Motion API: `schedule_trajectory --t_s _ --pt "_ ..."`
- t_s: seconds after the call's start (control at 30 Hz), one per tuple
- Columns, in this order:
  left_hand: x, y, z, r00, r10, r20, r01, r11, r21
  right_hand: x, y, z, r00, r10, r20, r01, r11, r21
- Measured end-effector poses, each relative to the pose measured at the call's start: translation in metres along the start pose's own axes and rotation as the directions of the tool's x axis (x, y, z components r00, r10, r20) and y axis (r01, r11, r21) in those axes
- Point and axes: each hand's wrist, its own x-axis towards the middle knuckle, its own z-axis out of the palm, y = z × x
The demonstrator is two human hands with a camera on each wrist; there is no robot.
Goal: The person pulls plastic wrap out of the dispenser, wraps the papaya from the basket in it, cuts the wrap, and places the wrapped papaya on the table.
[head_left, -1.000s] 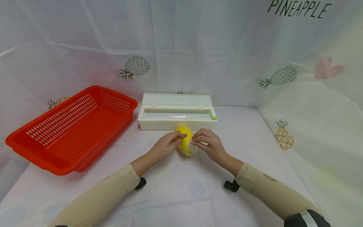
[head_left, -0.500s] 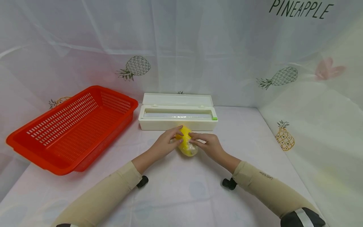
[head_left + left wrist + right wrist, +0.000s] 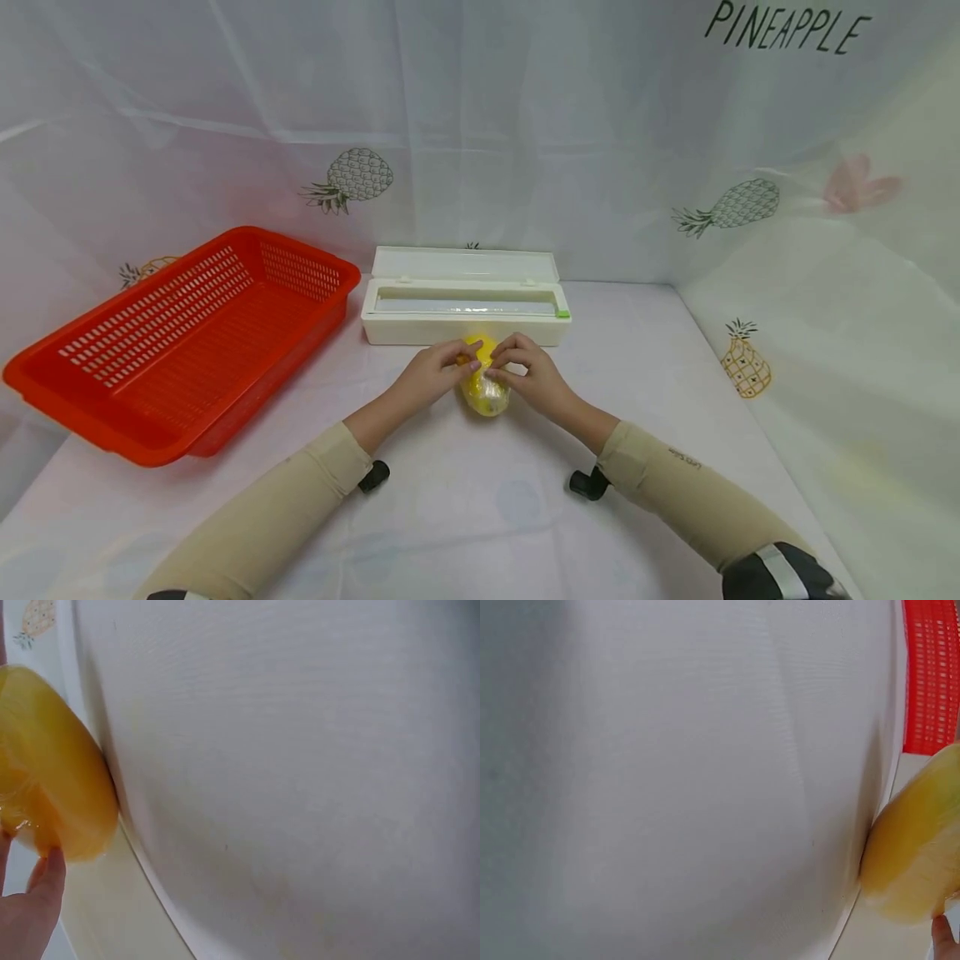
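A rounded yellow fruit [image 3: 482, 393], wrapped in shiny cling film, lies on the cloth between both hands. My left hand [image 3: 427, 377] is at its left upper side, thumb and fingertips bent onto the wrapping. From the right, my right hand [image 3: 534, 381] pinches at the film over the top with thumb and index finger. Fingertips touch the wrapped fruit [image 3: 56, 765] low in the left wrist view. In the right wrist view, one fingertip meets the fruit [image 3: 911, 847] at its lower edge. Its exact kind is obscured by the film.
Right behind the fruit stands a white cling film dispenser [image 3: 420, 333], lid raised, with a roll of film [image 3: 465, 306] inside. A red slotted basket [image 3: 213, 437] sits at the left. A pineapple-print curtain [image 3: 525, 167] closes off the back and right.
The right hand's fingers reached in over the fruit, then lifted slightly and bent again at the film. The left hand's fingers have shifted a little on the wrapping. The fruit stays in place.
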Motion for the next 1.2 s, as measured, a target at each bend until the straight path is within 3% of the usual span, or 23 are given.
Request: schedule_trajectory --t_s 0.33,0.73,0.93,1.2 --pt "-0.001 -0.002 -0.001 0.998 -0.049 0.024 0.051 0.996 -0.075 0.002 0.000 0.003 0.990 0.131 0.042 -0.132 0.991 0.028" --pt "0.000 -0.005 0.003 0.999 -0.049 -0.003 0.049 0.994 -0.094 0.003 0.007 0.010 0.996 0.086 0.028 -0.087 0.996 0.012" --pt "0.004 -0.007 0.008 0.999 0.004 -0.039 -0.005 1.000 -0.025 0.004 0.008 0.010 0.996 0.086 0.029 -0.086 0.996 -0.009" --pt "0.004 -0.005 0.009 0.999 0.011 -0.051 -0.012 1.000 -0.004 0.006 0.013 0.004 0.994 0.062 0.090 -0.064 0.998 0.017"
